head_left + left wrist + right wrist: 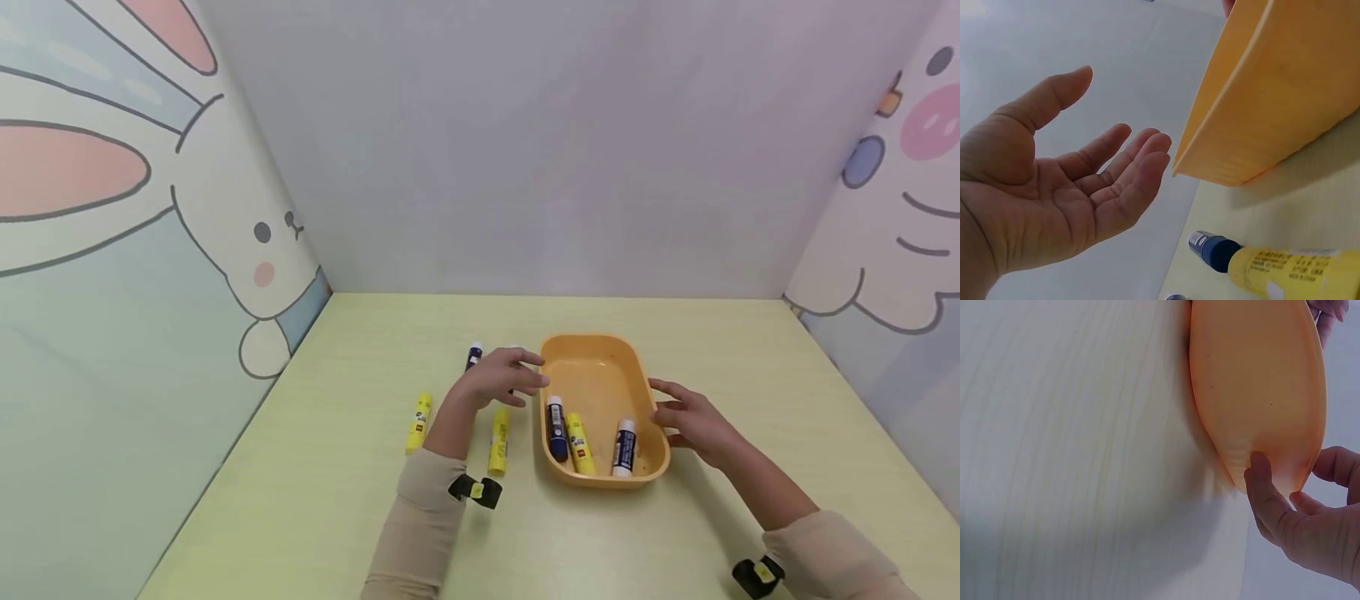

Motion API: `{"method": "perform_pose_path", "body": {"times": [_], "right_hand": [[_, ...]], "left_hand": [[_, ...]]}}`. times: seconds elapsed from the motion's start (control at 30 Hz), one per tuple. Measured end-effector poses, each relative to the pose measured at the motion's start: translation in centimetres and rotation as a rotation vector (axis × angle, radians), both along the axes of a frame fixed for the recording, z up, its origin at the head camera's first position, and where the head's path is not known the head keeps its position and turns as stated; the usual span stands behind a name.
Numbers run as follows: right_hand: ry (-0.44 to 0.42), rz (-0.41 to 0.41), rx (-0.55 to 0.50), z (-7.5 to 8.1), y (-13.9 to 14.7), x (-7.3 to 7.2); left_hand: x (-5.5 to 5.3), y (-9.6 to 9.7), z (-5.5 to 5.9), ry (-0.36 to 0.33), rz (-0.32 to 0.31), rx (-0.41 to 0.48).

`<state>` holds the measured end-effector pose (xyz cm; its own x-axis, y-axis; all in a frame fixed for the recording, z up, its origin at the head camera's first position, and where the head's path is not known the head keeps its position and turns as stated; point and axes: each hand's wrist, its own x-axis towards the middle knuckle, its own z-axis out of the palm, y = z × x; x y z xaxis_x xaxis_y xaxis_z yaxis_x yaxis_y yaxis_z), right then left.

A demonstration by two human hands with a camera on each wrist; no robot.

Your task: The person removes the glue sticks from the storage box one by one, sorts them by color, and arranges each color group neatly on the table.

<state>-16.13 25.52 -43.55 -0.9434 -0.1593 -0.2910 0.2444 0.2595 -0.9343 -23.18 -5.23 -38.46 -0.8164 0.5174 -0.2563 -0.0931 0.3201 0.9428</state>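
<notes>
An orange plastic tray (600, 375) sits on the table holding a yellow glue stick (580, 443) and two dark blue glue sticks, one at the left wall (557, 429), the other further right (624, 448). My left hand (498, 377) hovers by the tray's left rim, fingers loosely bent and thumb apart; in the left wrist view its palm (1054, 194) is bare. Against the tray's right outer wall rests my right hand (693, 421), fingers spread. The right wrist view shows that hand's fingertip (1260, 465) on the orange wall.
Left of the tray, yellow glue sticks lie on the table, one further out (419, 423) and one nearer (498, 442). A dark blue glue stick (473, 356) is behind the left hand, with others partly hidden. Walls with cartoon animals (262, 250) enclose the table.
</notes>
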Motion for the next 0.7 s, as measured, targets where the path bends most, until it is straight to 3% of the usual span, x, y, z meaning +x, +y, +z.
{"method": "perform_pose_path", "body": {"times": [0.3,0.7], "right_hand": [[0.007,-0.008,0.003,0.1,-0.4,0.0],[0.01,-0.007,0.014,0.0,-0.4,0.3]], "left_hand": [[-0.2,2.5,0.3,-0.002,-0.043,0.009],[-0.1,6.3,0.0,-0.067,-0.089,0.045]]}}
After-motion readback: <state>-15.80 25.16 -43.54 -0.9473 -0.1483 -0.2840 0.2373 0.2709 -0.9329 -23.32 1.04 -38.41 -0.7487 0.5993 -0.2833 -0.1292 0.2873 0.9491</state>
